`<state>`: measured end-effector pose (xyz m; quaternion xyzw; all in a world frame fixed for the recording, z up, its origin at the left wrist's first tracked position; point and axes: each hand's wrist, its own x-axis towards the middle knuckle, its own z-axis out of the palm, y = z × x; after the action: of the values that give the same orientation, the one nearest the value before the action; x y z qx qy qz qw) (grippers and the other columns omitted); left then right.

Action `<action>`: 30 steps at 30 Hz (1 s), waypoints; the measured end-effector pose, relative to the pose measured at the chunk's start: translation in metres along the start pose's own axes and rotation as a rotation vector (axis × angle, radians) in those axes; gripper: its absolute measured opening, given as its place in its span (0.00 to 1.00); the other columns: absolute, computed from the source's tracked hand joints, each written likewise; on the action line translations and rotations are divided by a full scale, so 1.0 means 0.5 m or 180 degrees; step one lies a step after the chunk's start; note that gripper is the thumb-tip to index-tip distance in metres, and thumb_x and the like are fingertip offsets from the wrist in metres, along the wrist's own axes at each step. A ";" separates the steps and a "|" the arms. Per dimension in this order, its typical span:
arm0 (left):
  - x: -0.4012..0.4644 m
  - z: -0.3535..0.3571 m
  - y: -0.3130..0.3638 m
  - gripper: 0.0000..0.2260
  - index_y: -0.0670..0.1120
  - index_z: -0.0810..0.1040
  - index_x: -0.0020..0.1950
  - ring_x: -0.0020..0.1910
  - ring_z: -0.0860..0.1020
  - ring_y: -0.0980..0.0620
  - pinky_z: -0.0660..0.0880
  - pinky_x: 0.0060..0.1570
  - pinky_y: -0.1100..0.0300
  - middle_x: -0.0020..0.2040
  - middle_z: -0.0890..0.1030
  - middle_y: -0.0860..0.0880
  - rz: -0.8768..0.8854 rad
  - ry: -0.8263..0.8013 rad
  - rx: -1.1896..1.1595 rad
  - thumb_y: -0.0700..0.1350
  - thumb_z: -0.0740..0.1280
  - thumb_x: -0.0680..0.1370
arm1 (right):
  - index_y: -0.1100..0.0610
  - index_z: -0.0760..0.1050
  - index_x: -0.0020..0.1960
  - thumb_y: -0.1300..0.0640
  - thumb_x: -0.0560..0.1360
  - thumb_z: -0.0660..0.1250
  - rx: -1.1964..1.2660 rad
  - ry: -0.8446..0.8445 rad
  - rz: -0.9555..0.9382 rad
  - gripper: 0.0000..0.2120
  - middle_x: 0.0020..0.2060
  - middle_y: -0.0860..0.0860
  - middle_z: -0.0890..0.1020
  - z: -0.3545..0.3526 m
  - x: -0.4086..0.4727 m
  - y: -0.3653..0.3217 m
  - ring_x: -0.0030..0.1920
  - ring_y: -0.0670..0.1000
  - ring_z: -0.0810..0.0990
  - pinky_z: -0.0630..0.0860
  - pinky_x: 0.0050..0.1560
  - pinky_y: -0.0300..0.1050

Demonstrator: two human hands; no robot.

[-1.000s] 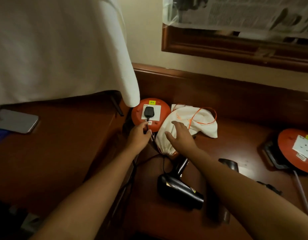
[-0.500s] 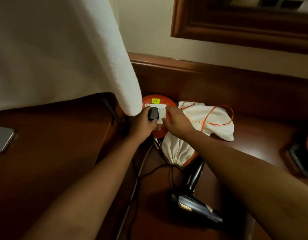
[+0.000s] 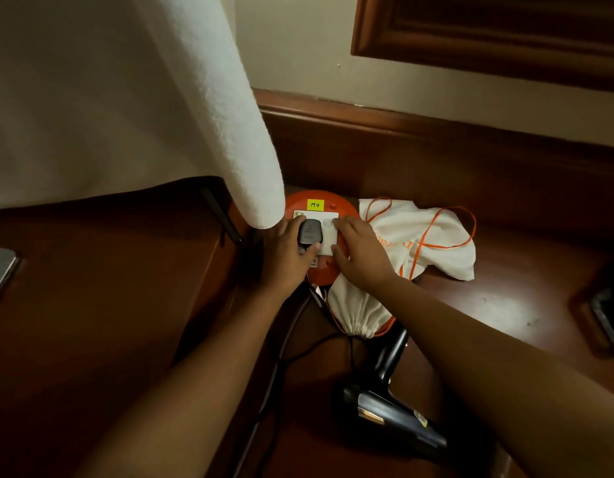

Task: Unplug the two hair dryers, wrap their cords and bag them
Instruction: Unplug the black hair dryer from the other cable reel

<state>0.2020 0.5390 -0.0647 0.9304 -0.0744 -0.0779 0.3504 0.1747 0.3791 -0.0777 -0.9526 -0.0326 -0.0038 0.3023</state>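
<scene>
Half a second ago your left hand was only closing on the black plug; now its fingers curl round it, thumb below. Your right hand has settled on the white socket plate, fingers narrow, bracing it. The plug looks still seated, so judge the pull next. The hair dryer lies on the surface well below your fingers, white bag just right.
</scene>
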 end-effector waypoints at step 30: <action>-0.042 0.015 -0.020 0.25 0.45 0.70 0.70 0.67 0.68 0.46 0.68 0.64 0.56 0.67 0.72 0.45 0.0121 0.0098 -0.0144 0.48 0.71 0.75 | 0.59 0.67 0.70 0.56 0.76 0.62 -0.0152 -0.0083 0.0056 0.23 0.66 0.60 0.69 0.008 -0.046 -0.007 0.66 0.59 0.66 0.66 0.65 0.52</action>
<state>0.1809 0.5458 -0.0750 0.9217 -0.0848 -0.0586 0.3739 0.1516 0.3827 -0.0794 -0.9598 -0.0280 0.0105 0.2791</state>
